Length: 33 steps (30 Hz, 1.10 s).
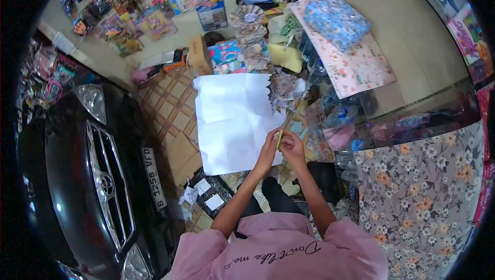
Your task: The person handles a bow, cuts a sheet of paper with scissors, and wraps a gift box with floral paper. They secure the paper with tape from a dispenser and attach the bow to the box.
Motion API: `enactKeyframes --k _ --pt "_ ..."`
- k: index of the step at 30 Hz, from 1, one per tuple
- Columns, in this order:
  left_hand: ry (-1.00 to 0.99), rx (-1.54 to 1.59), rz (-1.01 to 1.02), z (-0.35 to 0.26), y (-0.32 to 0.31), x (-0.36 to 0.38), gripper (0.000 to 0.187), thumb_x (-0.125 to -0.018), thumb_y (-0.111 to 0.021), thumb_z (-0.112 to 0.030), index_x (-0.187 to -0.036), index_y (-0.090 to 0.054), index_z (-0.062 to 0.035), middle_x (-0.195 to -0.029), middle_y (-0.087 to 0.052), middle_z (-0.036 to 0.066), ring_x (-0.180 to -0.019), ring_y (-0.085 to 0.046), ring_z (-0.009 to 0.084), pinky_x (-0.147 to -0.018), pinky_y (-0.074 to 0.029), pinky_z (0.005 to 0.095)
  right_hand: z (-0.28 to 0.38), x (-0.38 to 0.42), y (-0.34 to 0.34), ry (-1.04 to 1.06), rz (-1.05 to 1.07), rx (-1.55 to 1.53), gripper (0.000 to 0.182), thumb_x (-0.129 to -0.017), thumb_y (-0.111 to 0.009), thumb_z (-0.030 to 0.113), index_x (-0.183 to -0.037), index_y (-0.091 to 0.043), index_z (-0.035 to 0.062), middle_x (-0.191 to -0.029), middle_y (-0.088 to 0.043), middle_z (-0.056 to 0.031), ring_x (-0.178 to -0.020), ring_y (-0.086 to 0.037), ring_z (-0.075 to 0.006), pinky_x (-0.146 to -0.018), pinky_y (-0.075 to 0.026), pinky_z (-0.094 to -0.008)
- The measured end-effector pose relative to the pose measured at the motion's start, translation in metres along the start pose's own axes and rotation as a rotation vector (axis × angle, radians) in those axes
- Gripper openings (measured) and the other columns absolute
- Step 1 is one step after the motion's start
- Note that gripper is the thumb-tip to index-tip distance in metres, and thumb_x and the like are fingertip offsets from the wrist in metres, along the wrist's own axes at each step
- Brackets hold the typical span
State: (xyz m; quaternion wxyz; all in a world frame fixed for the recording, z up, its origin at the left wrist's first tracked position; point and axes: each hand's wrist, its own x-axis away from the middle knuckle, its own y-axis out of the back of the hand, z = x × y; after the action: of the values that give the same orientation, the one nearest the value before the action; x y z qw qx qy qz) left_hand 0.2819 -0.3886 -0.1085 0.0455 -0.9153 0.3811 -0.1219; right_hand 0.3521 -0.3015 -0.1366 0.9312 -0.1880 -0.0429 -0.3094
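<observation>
Over the right edge of a large white paper sheet [232,115], my two hands are close together. Between them is a slim yellow-green object [279,140], too small to name for certain; it looks like a cutter knife. Fingers of my left hand [267,149] are closed on its left side. On its other side my right hand [293,148] is closed, with bent fingers against it. The sheet lies creased on the floor, and its right edge is jagged near the top. My hands partly hide the sheet's lower right side.
To the left stands a black car [67,171]. Crumpled plastic [289,86] and a cardboard box [198,55] lie beyond the sheet. A blue wrapped parcel [337,22] rests on floral pink sheeting [356,73]. Flowered cloth [417,192] covers a surface at right; a black package [212,195] is near my feet.
</observation>
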Motion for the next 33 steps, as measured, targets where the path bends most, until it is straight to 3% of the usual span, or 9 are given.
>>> enactKeyframes --k 5,9,10,14,18,26,29,31,33 --pt "0.192 0.097 -0.143 0.105 0.090 0.041 0.037 -0.095 -0.044 -0.029 -0.119 -0.050 -0.0007 -0.109 -0.057 0.011 -0.101 -0.054 0.0168 -0.088 -0.042 0.0279 -0.059 0.011 -0.032 -0.248 0.090 0.103 0.037 -0.080 -0.063 0.009 -0.114 -0.053 0.0003 -0.090 -0.062 -0.0057 -0.084 -0.059 -0.0123 -0.070 -0.047 -0.0242" --pt "0.345 0.059 -0.254 0.153 0.171 0.089 0.035 -0.093 -0.049 -0.028 -0.115 -0.053 -0.0014 -0.104 -0.060 0.008 -0.094 -0.057 0.0164 -0.081 -0.045 0.0287 -0.152 0.029 -0.064 -0.215 0.095 0.113 0.032 -0.085 -0.061 0.014 -0.114 -0.053 0.0015 -0.088 -0.062 -0.0027 -0.084 -0.060 -0.0106 -0.067 -0.044 -0.0214" --pt "0.374 0.019 -0.296 0.163 0.189 0.102 0.035 -0.092 -0.051 -0.029 -0.113 -0.055 -0.0015 -0.101 -0.061 0.008 -0.090 -0.058 0.0163 -0.079 -0.046 0.0285 -0.169 0.032 -0.073 -0.417 0.085 0.262 0.030 -0.089 -0.057 0.024 -0.110 -0.055 0.0031 -0.090 -0.060 -0.0028 -0.087 -0.058 -0.0100 -0.072 -0.043 -0.0222" --pt "0.501 0.123 -0.364 0.187 0.244 0.131 0.028 -0.092 -0.050 -0.023 -0.107 -0.055 -0.0002 -0.092 -0.061 0.007 -0.084 -0.059 0.0136 -0.076 -0.049 0.0269 -0.238 0.066 -0.105 -0.559 0.265 0.030 0.036 -0.091 -0.051 0.038 -0.106 -0.054 0.0055 -0.094 -0.058 -0.0020 -0.085 -0.056 -0.0089 -0.071 -0.043 -0.0227" --pt "0.501 0.280 -0.457 0.246 0.285 0.144 0.031 -0.089 -0.055 -0.026 -0.106 -0.055 -0.0010 -0.088 -0.060 0.006 -0.075 -0.057 0.0126 -0.068 -0.047 0.0242 -0.280 0.091 -0.126 -0.529 0.504 0.184 0.050 -0.090 -0.044 0.050 -0.119 -0.048 0.0107 -0.100 -0.059 -0.0023 -0.089 -0.057 -0.0106 -0.064 -0.039 -0.0222" --pt "0.589 0.391 -0.730 0.360 0.331 0.138 0.027 -0.083 -0.064 -0.029 -0.092 -0.056 -0.0045 -0.066 -0.048 -0.003 -0.053 -0.041 0.0051 -0.045 -0.033 0.0211 -0.387 0.100 -0.132 -0.702 0.473 0.087 0.052 -0.088 -0.045 0.052 -0.123 -0.046 0.0132 -0.106 -0.061 -0.0009 -0.089 -0.056 -0.0068 -0.061 -0.035 -0.0203" --pt "0.628 0.357 -0.724 0.350 0.339 0.127 0.022 -0.087 -0.057 -0.030 -0.093 -0.057 -0.0094 -0.083 -0.056 0.001 -0.077 -0.052 0.0133 -0.067 -0.042 0.0261 -0.409 0.090 -0.133 -0.741 0.437 0.120 0.051 -0.087 -0.046 0.052 -0.121 -0.047 0.0138 -0.107 -0.061 -0.0002 -0.088 -0.056 -0.0064 -0.062 -0.034 -0.0204" --pt "0.359 0.198 -0.587 0.373 0.347 0.140 0.019 -0.084 -0.063 -0.023 -0.095 -0.057 -0.0089 -0.088 -0.057 0.004 -0.085 -0.054 0.0153 -0.074 -0.044 0.0312 -0.420 0.082 -0.136 -0.758 0.397 0.124 0.049 -0.087 -0.046 0.051 -0.119 -0.048 0.0142 -0.107 -0.061 0.0003 -0.087 -0.056 -0.0063 -0.062 -0.034 -0.0207" --pt "0.632 0.484 -0.677 0.388 0.357 0.124 0.019 -0.082 -0.065 -0.019 -0.097 -0.057 -0.0087 -0.090 -0.058 0.004 -0.088 -0.054 0.0157 -0.076 -0.045 0.0329 -0.431 0.081 -0.137 -0.751 0.359 0.124 0.053 -0.086 -0.045 0.055 -0.119 -0.049 0.0137 -0.105 -0.062 -0.0005 -0.086 -0.057 -0.0076 -0.058 -0.034 -0.0219"
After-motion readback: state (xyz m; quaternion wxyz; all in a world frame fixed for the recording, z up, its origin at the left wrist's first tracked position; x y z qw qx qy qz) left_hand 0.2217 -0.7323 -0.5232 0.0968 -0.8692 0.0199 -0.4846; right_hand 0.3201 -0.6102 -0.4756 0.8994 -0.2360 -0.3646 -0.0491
